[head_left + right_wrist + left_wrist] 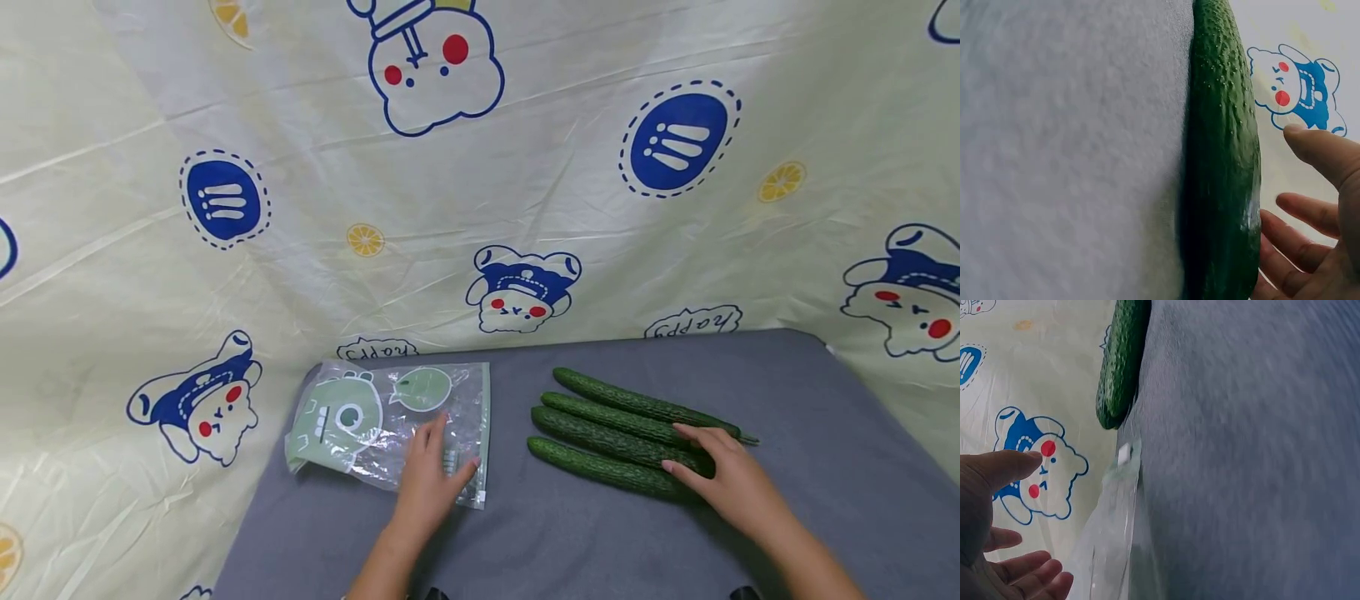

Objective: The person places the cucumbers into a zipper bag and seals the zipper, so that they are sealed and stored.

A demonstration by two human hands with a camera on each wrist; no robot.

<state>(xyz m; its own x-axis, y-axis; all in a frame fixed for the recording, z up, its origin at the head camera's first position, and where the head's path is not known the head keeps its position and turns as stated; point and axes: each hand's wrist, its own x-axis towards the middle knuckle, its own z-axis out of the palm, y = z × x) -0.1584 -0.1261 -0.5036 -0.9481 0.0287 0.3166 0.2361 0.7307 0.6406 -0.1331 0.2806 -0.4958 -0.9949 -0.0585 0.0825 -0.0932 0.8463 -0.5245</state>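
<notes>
Several long dark green cucumbers lie side by side on the grey cloth, right of centre. Over their right ends, my right hand has its fingers and thumb spread. In the right wrist view, relaxed fingers are beside the bumpy side of one cucumber, with the thumb apart from it. A clear zip bag with green printed pictures lies flat at the left. My left hand is over its right part, thumb and fingers apart. The left wrist view shows the bag's white slider near that hand.
Grey cloth covers the table. Behind it and at both sides hangs a pale sheet printed with cartoon bears and orange slices. A strip of cloth separates the bag from the cucumbers.
</notes>
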